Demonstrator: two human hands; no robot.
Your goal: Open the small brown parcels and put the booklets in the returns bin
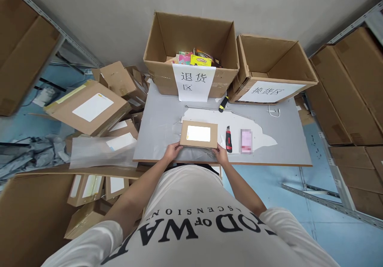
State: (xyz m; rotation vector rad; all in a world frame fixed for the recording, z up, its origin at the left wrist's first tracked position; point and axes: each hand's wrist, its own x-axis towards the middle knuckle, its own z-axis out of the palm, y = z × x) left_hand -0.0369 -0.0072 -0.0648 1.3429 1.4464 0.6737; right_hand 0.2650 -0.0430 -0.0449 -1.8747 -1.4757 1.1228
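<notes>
A small brown cardboard box (198,142) with a white label on top is between my two hands, near the front edge of the grey table (155,119). My left hand (172,151) grips its lower left corner. At the lower right corner, my right hand (220,154) has its fingers closed on the box too. Just right of the box lies a red and black box cutter (228,139). Beside that is a pink, blurred-out flat item (246,141). Farther back, a yellow and black box cutter (223,104) rests against the large boxes.
A large open carton (223,75) holding colourful packets stands at the back, with another open carton (243,84) to its right. Several labelled parcels (116,111) are piled left of the table. A big carton (32,215) with parcels sits at lower left. Shelves of boxes (338,95) flank the right.
</notes>
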